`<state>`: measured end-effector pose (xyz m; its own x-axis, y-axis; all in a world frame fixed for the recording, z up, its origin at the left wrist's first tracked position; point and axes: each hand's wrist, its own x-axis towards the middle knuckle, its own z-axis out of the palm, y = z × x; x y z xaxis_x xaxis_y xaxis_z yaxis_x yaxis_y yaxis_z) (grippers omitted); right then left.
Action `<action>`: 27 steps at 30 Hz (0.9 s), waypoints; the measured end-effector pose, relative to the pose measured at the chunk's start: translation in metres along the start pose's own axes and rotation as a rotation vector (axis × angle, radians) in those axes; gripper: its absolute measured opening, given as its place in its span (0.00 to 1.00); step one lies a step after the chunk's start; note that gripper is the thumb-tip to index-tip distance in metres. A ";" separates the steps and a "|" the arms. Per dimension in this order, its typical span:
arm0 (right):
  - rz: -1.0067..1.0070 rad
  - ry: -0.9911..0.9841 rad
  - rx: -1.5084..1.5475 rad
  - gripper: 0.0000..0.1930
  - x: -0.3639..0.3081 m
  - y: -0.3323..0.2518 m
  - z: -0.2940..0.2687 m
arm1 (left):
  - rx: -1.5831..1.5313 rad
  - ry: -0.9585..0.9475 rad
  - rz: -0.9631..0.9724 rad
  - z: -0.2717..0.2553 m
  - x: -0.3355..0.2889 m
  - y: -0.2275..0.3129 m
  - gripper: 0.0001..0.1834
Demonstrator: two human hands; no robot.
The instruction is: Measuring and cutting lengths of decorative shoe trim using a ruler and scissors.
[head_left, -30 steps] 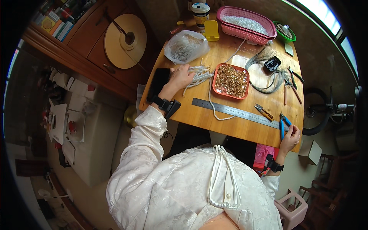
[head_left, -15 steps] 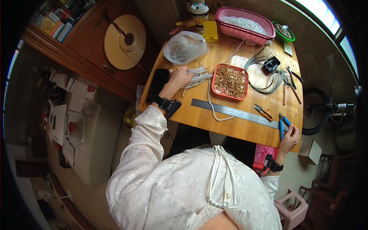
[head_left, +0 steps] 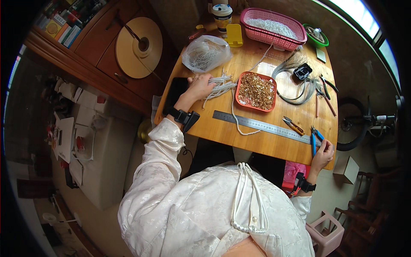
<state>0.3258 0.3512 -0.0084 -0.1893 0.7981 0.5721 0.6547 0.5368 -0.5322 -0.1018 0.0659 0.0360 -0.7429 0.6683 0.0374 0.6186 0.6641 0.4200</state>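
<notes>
A brown wooden surface [head_left: 265, 141] holds a long silver metal ruler [head_left: 265, 126]. The left hand [head_left: 198, 87] bends its fingers over a bunch of white beaded strings [head_left: 221, 88] beyond it. The right hand [head_left: 323, 154] curls its fingers beside blue-handled metal pliers [head_left: 314, 142]. I can't tell if either grips.

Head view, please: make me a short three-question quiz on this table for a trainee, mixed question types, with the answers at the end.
1. True or false: the red tray holds gold-coloured pieces.
2. Which hand is at the pale bead strands? A: right hand; B: left hand; C: neither.
3. What colour are the handles of the pliers-like tool beside the right hand?

Key: 1. True. 2. B. 3. Blue.
</notes>
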 end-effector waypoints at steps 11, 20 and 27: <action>-0.001 -0.014 0.008 0.15 0.000 0.004 0.001 | 0.065 -0.113 0.063 -0.011 0.003 0.001 0.17; 0.016 -0.025 0.005 0.15 0.000 0.004 0.000 | -0.003 0.004 0.087 -0.007 -0.001 0.003 0.17; 0.024 -0.024 0.008 0.15 0.000 0.000 -0.001 | -0.056 0.032 0.037 0.003 0.006 -0.008 0.21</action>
<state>0.3263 0.3512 -0.0078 -0.1907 0.8170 0.5441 0.6532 0.5194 -0.5510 -0.1107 0.0657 0.0300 -0.7285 0.6801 0.0827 0.6308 0.6188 0.4681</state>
